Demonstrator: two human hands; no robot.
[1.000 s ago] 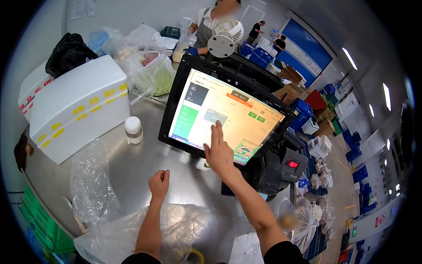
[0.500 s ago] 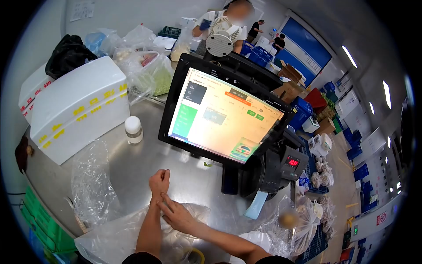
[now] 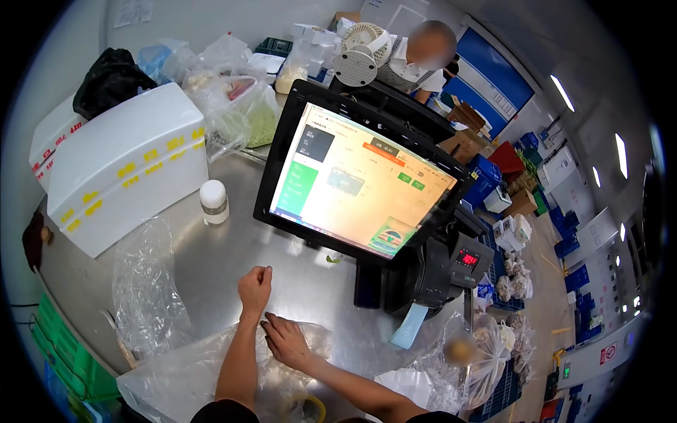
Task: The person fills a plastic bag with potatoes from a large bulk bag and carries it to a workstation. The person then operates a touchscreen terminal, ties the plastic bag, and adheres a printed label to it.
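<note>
1. Two bare hands at lower ctr. of frame, over a grey, shiny metal counter (image 3: 226, 247).
2. Left hand (image 3: 254, 290): fingers curled in, fist-like, thumb side up; nothing seen in it, can't tell what's inside the curl.
3. Right hand (image 3: 288, 342): palm down, fingers loosely out & a bit bent, fingertips just beside left wrist; no grip seen.
4. Large clear, wrinkled plastic sheet (image 3: 176, 377): bottom of frame, left of ctr., flat on counter, under both forearms; right hand is over its upper right part, can't tell if pressing on it.
5. Yellow ring-shaped roll (image 3: 319, 407): bottom edge, nr right forearm, partly hidden.
6. Black-framed, lit touchscreen monitor (image 3: 367, 190): mid-frame, beyond hands, well apart from both; shows green, grey & orange blocks.
7. Black flat rectangular device (image 3: 368, 285): below monitor, right of ctr.; pale blue paper strip (image 3: 410, 326) hangs nr it; small display w/ red digits (image 3: 467, 259) farther right.
8. White-capped clear bottle (image 3: 214, 203): upright, left of monitor.
9. White foam box w/ yellow marks (image 3: 134, 166): upper left; black plastic bag (image 3: 113, 83) on top.
10. Crumpled clear plastic bag (image 3: 144, 296): left, btwn foam box & sheet.
11. Co-worker in white sleeves (image 3: 431, 83): top of frame, behind monitor, beside white fan (image 3: 367, 44).
</note>
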